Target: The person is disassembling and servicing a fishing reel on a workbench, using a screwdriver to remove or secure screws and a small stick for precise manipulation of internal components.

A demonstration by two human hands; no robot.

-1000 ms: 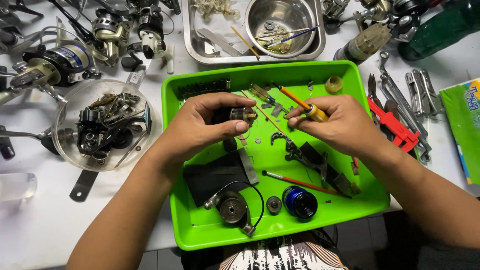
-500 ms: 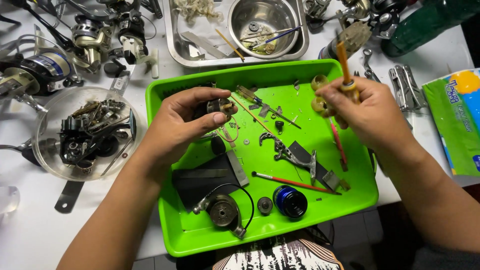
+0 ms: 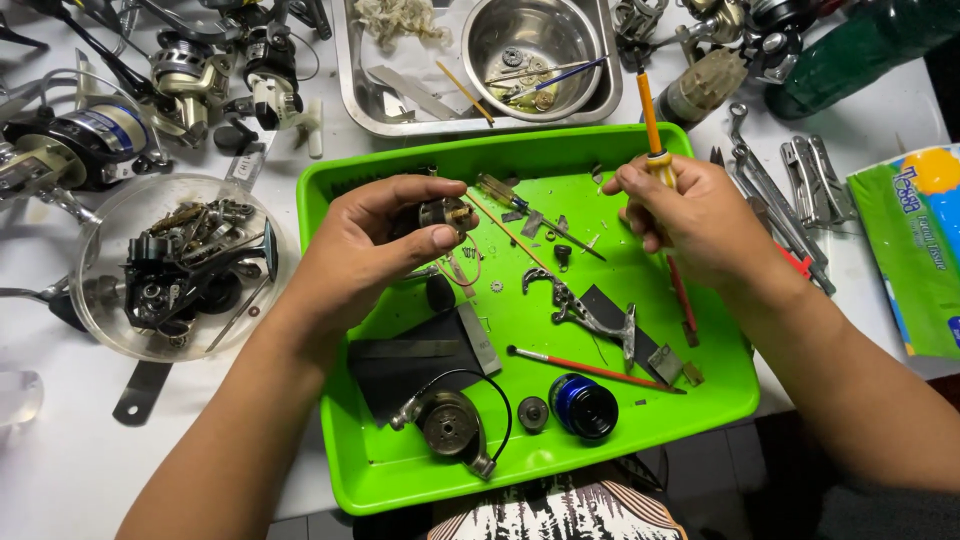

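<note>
Frame centre-left: my left hand pinches a small metal reel part over the green tray. Right of centre, right hand grips an orange-handled screwdriver, upright. I'd steady the part before bringing the tip in.

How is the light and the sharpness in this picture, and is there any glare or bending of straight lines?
Head view: light is bright and even, shadows soft under both hands; the steel bowl shows glare on its inner wall; the green tray and small parts look sharp, no motion blur; the tray's edges bow slightly, a wide-lens effect.
</note>
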